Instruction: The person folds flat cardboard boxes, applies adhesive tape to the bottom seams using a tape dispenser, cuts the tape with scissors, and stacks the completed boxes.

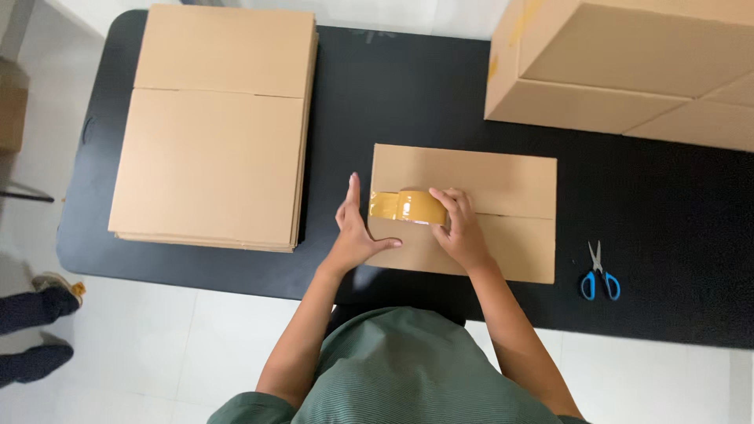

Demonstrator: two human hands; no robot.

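Green-sleeved arms reach over the table's [667, 228] near edge; the left hand [355, 229], fingers spread, presses the small box [487, 196] flat while the right hand [459, 228] grips the tape roll [412, 206] at the seam's left end; taping seemingly barely begun.

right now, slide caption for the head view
Right hand runs a tape roll along a box seam, left hand steadying.

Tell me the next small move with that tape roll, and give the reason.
Probably draw the tape roll rightward along the box seam. The right hand grips the roll near the seam's left end, the left hand presses the taped edge, and the seam beyond the roll looks bare.
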